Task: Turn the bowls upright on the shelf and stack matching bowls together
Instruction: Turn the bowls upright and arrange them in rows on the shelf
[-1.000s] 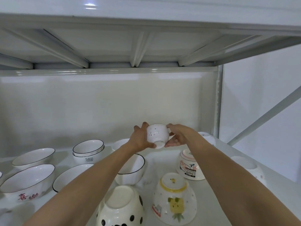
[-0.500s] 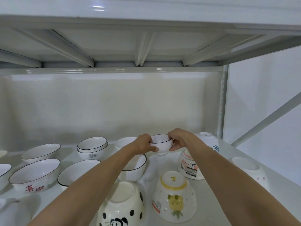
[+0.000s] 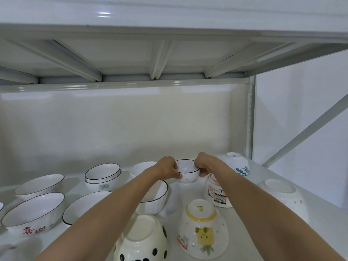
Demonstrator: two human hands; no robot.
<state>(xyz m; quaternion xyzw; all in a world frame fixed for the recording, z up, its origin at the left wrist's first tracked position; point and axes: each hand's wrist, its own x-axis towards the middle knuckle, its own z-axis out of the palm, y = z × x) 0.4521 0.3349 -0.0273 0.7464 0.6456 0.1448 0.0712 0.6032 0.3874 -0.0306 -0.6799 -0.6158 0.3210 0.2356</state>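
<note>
Holding a small speckled bowl (image 3: 187, 172) upright, low over the shelf (image 3: 278, 219) near the back.

Left hand (image 3: 166, 169) and right hand (image 3: 204, 165) each pinch its black-lined rim, fingers curled on opposite sides, a firm two-sided grip. Glazed ceramic, so expect it light but stiff, slick and chip-prone; rim and wall look the safest hold, and it wants a soft landing. It carries nothing inside. On the left, a stacked pair of black-rimmed bowls (image 3: 102, 176) and several wide bowls sit upright and empty. Nearer, the panda bowl (image 3: 143, 242), pineapple bowl (image 3: 203, 228) and leaf-patterned bowl (image 3: 236, 164) lie upside down, not yet turned.
</note>
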